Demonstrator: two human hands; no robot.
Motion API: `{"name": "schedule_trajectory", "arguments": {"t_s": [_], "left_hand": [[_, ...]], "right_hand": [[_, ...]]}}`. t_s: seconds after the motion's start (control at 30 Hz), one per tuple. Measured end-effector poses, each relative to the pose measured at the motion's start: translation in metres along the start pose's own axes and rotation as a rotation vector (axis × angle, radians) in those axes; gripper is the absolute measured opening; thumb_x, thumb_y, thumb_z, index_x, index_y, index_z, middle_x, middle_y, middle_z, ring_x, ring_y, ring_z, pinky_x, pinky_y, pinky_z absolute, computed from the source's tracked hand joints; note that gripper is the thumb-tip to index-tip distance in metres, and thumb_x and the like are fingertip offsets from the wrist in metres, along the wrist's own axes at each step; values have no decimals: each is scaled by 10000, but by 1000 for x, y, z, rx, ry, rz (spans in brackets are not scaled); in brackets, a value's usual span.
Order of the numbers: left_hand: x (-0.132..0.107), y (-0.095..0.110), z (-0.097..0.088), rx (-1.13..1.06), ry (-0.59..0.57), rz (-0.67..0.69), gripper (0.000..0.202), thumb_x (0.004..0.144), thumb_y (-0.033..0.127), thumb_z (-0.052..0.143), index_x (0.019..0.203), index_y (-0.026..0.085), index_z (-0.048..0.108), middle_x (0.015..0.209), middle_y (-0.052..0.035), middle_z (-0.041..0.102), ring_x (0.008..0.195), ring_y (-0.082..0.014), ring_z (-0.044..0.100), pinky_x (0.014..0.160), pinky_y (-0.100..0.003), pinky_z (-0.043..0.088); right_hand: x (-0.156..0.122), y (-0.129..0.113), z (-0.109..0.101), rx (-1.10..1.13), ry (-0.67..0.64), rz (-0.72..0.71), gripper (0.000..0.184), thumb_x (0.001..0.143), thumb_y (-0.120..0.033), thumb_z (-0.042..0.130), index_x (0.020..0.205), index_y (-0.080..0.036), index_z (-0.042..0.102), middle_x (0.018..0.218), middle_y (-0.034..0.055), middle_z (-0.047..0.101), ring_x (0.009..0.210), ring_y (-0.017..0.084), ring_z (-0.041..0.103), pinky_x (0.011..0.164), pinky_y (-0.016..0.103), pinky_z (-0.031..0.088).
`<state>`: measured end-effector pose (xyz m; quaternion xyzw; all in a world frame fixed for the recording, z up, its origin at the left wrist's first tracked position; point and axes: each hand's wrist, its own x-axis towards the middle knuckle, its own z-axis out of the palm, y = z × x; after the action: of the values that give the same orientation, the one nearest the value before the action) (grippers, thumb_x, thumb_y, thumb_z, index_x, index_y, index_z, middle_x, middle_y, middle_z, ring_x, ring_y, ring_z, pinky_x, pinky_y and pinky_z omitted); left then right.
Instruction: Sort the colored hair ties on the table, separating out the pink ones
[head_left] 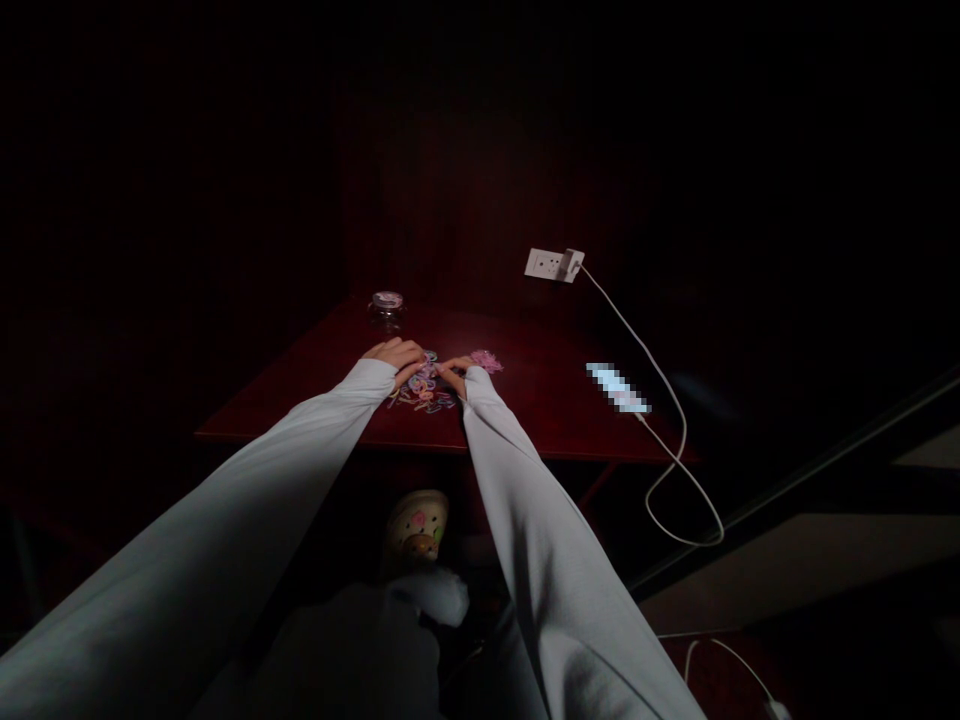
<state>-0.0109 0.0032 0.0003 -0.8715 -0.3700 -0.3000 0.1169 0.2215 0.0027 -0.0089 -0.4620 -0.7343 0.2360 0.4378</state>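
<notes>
"Looking down from the head view, how far along is it?"

"Partway, I'd judge. The pile of small coloured loops [425, 386] lies on the dark red bench [540, 410], its colours mixed. Just right of that pile sits a pink bunch [487, 360], already apart. So some is separated, and plenty remains jumbled."

"And the hands?"

"The left hand [394, 352] bends over the pile's left edge, fingers curled down. The right hand [454, 374] comes in at its right edge, thumb and a finger reaching toward it. Whether either one pinches a loop, I can't tell."

"What else is hard to make out?"

"The fingers cover part of the pile, and the right hand and cuff hide some of the pink bunch. Beyond the pile, to its left, stands a clear jar [387, 313]; its contents are too dim to read. Well right of the pile, a bright blurred-out thing [619, 388] can't be read. Everything farther off sinks into darkness."
</notes>
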Motion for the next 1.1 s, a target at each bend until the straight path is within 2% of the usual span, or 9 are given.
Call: {"name": "schedule_trajectory", "arguments": {"t_s": [0.27,0.57,0.7,0.9,1.1], "left_hand": [[5,-7,14,22,2,-79,319,1068,362,456,1078,248,753,1173,-103,765,1015,-287,633,884,-415,532],[2,-4,8,48,35,-97,276,1060,348,505,1070,257,765,1178,-83,785,1003,-271,641,850,-395,510],[2,-2,5,47,39,-153,244,1068,351,536,1079,258,761,1194,-81,780,1033,-274,643,874,-399,498],[3,4,-1,71,82,-220,222,1051,321,549,1030,252,759,1181,-77,790,1026,-277,638,836,-404,470],[1,9,-13,63,65,-227,235,1060,334,533,1052,258,755,1196,-70,799,1041,-279,644,854,-411,461]], "right_hand": [[-2,-10,-2,-17,11,34,154,942,-344,791,829,-246,827,928,17,712,916,194,617,895,340,524],[-7,-27,-6,9,72,88,176,939,-206,767,763,-189,771,864,15,658,888,173,586,878,311,496],[-7,-27,-7,-13,114,103,183,923,-235,781,747,-193,766,898,26,667,881,178,595,900,335,506],[-7,-23,-7,-18,183,81,223,928,-300,769,719,-225,743,890,18,642,856,180,575,907,336,515],[-6,-20,-7,-18,203,82,248,928,-336,763,705,-233,732,897,22,648,862,188,565,880,343,508]]}}
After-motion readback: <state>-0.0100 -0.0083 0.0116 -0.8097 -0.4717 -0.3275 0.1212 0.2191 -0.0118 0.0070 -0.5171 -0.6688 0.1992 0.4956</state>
